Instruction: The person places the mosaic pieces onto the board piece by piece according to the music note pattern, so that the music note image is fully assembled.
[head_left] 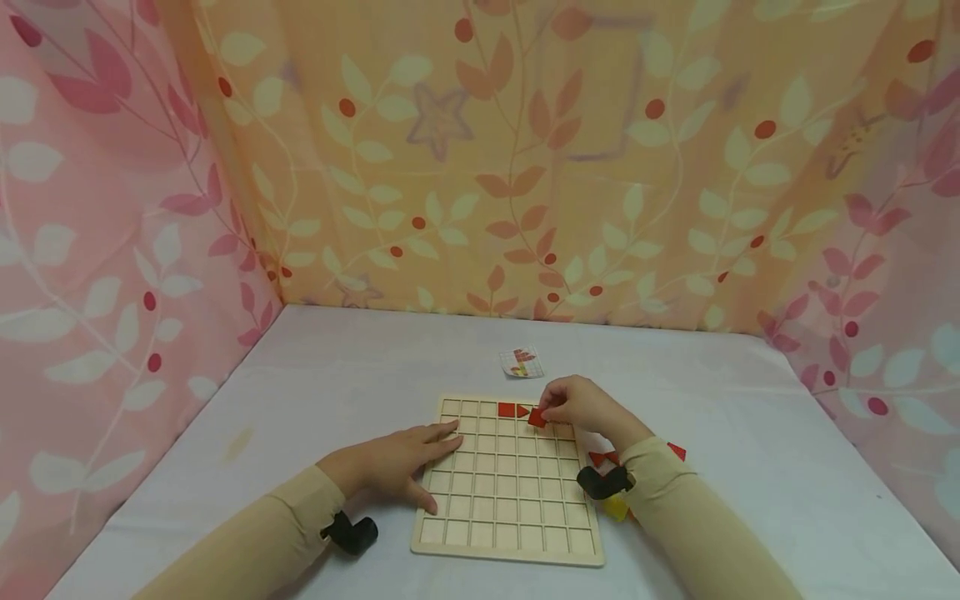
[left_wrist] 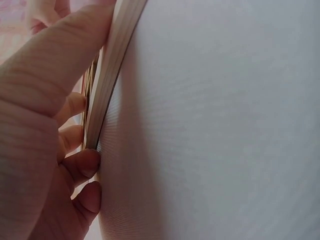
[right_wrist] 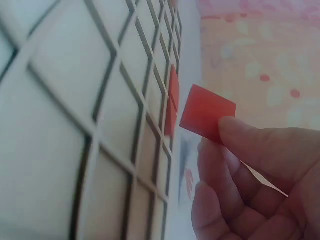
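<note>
A wooden grid board (head_left: 506, 483) lies on the white-covered table. My left hand (head_left: 393, 460) rests at the board's left edge, fingers and thumb spread over the rim. The left wrist view shows that thumb and fingertips against the board's side (left_wrist: 111, 65). Between thumb and fingers my right hand (head_left: 581, 406) pinches a red square tile (right_wrist: 207, 114), held tilted over the top row. In that row sit another red square tile (head_left: 507, 410) and a red triangular tile (head_left: 523, 411), just left of the held one.
Behind the board lies a small picture card (head_left: 521, 362) with a printed pattern. Loose red tiles (head_left: 603, 458) and a yellow tile (head_left: 616, 507) lie right of the board, partly hidden by the right forearm. Patterned cloth walls (head_left: 465, 167) enclose the table's back and sides.
</note>
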